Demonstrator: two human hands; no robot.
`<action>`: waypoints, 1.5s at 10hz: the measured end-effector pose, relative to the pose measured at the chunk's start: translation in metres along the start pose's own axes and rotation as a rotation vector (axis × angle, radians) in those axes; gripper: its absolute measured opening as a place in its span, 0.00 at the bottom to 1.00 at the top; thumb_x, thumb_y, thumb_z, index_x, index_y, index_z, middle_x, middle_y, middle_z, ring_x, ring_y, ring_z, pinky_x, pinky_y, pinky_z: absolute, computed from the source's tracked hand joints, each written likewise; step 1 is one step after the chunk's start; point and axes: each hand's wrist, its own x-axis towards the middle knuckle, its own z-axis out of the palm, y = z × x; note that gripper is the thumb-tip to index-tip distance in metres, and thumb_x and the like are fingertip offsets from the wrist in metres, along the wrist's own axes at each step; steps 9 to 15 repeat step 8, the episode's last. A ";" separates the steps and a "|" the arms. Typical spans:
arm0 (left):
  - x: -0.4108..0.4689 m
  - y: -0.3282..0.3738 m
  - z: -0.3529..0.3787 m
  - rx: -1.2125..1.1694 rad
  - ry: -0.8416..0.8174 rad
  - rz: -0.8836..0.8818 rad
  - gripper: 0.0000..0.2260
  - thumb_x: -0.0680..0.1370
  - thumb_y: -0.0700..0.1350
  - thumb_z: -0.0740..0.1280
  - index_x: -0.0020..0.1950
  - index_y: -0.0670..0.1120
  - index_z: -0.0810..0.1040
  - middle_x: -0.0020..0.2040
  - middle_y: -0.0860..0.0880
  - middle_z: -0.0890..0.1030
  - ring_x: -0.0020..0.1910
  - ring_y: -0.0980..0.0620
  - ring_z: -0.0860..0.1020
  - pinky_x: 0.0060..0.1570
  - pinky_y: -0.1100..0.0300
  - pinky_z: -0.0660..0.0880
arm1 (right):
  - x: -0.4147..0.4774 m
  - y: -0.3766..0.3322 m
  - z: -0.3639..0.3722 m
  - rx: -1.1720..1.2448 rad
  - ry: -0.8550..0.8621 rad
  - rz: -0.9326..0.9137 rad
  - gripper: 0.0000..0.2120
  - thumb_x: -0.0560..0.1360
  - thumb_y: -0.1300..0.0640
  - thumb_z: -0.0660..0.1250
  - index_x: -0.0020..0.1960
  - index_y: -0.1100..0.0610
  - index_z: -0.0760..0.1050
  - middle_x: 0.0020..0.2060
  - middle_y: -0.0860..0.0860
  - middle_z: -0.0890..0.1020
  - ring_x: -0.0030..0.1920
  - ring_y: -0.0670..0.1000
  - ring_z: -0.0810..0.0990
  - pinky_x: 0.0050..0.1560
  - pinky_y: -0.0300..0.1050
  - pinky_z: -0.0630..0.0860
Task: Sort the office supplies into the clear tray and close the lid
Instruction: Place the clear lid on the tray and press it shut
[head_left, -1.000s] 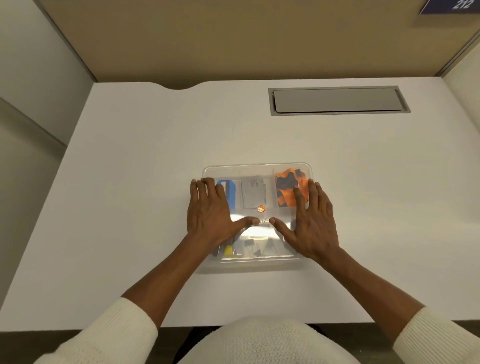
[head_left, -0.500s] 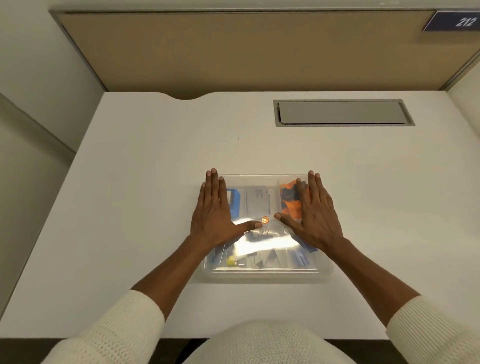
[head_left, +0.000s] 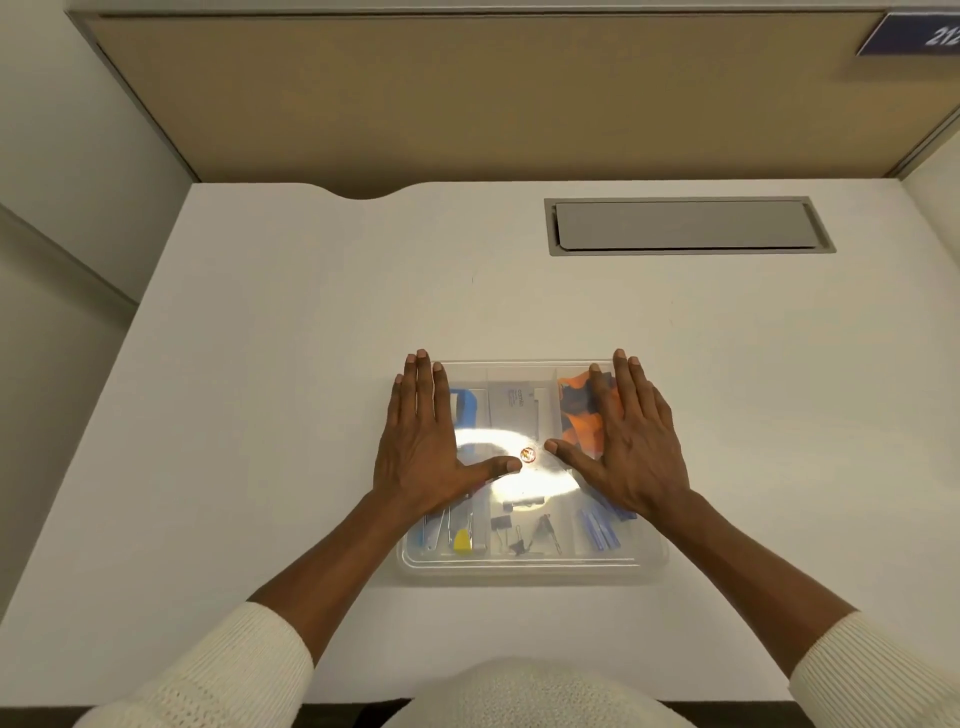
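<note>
A clear tray (head_left: 530, 564) with its clear lid (head_left: 519, 374) on top lies on the white desk in front of me. Through the lid I see a blue item (head_left: 465, 408), grey cards (head_left: 511, 408), orange and dark pieces (head_left: 576, 410), black binder clips (head_left: 514, 535), a yellow piece (head_left: 461, 540) and blue strips (head_left: 600, 530). My left hand (head_left: 426, 441) lies flat on the lid's left half, fingers spread. Flat on the right half rests my right hand (head_left: 631, 441). A small orange sticker (head_left: 527, 455) sits between my thumbs.
The white desk (head_left: 260, 389) spreads wide on every side of the tray. A grey cable hatch (head_left: 685, 226) is set into the desk at the back right. A tan partition wall (head_left: 467, 93) stands behind the desk.
Both hands have slid forward along the lid toward its far edge, staying flat on it. The camera view has tilted up slightly.
</note>
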 end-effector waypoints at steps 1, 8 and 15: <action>-0.001 0.002 -0.001 0.032 0.008 0.003 0.66 0.61 0.87 0.50 0.83 0.44 0.34 0.84 0.45 0.33 0.83 0.45 0.35 0.82 0.42 0.44 | -0.001 0.000 0.000 -0.010 -0.007 0.001 0.52 0.72 0.20 0.49 0.83 0.52 0.43 0.83 0.54 0.40 0.82 0.55 0.39 0.81 0.60 0.50; -0.001 0.021 -0.044 0.241 -0.071 0.031 0.63 0.63 0.87 0.47 0.84 0.47 0.37 0.81 0.42 0.28 0.80 0.41 0.28 0.80 0.36 0.37 | 0.007 -0.010 -0.051 0.066 -0.025 0.036 0.55 0.67 0.16 0.46 0.83 0.51 0.50 0.83 0.54 0.47 0.83 0.56 0.42 0.80 0.58 0.44; -0.001 0.021 -0.044 0.241 -0.071 0.031 0.63 0.63 0.87 0.47 0.84 0.47 0.37 0.81 0.42 0.28 0.80 0.41 0.28 0.80 0.36 0.37 | 0.007 -0.010 -0.051 0.066 -0.025 0.036 0.55 0.67 0.16 0.46 0.83 0.51 0.50 0.83 0.54 0.47 0.83 0.56 0.42 0.80 0.58 0.44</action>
